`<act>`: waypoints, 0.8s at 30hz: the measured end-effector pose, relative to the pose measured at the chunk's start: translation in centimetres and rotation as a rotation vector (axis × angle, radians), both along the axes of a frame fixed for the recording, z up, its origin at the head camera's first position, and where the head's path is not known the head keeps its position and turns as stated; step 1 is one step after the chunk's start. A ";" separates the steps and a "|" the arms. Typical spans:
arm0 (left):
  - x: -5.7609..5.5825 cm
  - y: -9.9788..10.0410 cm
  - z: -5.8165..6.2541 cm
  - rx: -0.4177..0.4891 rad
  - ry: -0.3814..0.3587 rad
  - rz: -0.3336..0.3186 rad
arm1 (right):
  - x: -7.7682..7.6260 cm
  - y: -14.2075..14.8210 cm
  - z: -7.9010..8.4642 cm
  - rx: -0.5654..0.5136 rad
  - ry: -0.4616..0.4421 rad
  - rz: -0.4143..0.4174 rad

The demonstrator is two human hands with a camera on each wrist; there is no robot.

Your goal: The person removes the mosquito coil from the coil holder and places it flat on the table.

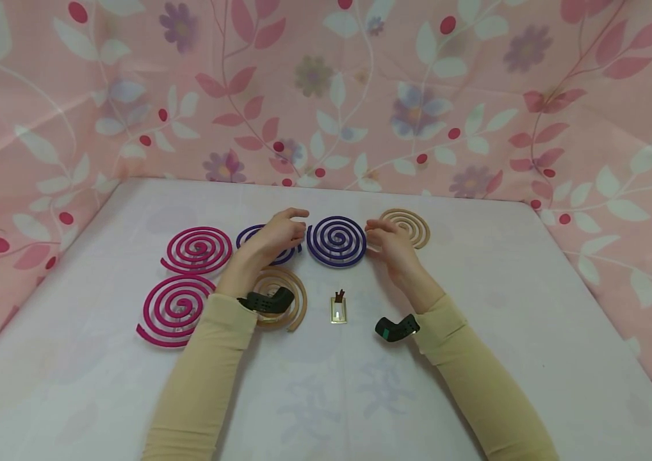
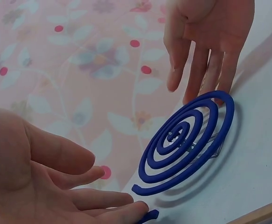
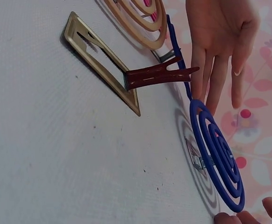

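A blue mosquito coil lies level on a small metal stand, raised off the white table. My left hand is at the coil's left side, fingers loosely extended near its outer end. On the opposite side, the fingers of my right hand are right at the coil's rim. Neither hand is curled round it. Nearer to me stands a bare coil stand, a gold plate with dark red forked prongs. A second blue coil sits partly hidden behind my left hand.
Two pink coils stand at the left, one in front of the other. A tan coil lies under my left wrist, partly covered. Another tan coil is behind my right hand. A floral curtain hangs behind the table.
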State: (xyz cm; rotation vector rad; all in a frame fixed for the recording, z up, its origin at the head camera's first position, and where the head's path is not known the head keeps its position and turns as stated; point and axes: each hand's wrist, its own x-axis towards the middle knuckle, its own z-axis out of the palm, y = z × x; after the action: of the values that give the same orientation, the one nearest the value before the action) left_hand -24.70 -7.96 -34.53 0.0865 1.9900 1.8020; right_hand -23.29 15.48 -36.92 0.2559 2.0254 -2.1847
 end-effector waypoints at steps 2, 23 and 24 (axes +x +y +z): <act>0.0 0.1 0.0 0.009 -0.009 -0.002 | -0.1 0.0 -0.1 -0.004 -0.019 0.006; 0.4 0.1 0.5 0.022 0.017 -0.004 | 0.3 0.3 0.0 -0.046 -0.051 0.056; 0.4 0.1 0.5 0.023 0.020 -0.004 | 0.3 0.3 0.0 -0.049 -0.051 0.055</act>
State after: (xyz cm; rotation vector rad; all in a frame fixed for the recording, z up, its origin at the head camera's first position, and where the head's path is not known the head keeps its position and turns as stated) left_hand -24.33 -7.89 -34.03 0.1154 1.9819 1.8285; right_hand -22.95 15.77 -36.89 0.2444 1.9260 -2.1693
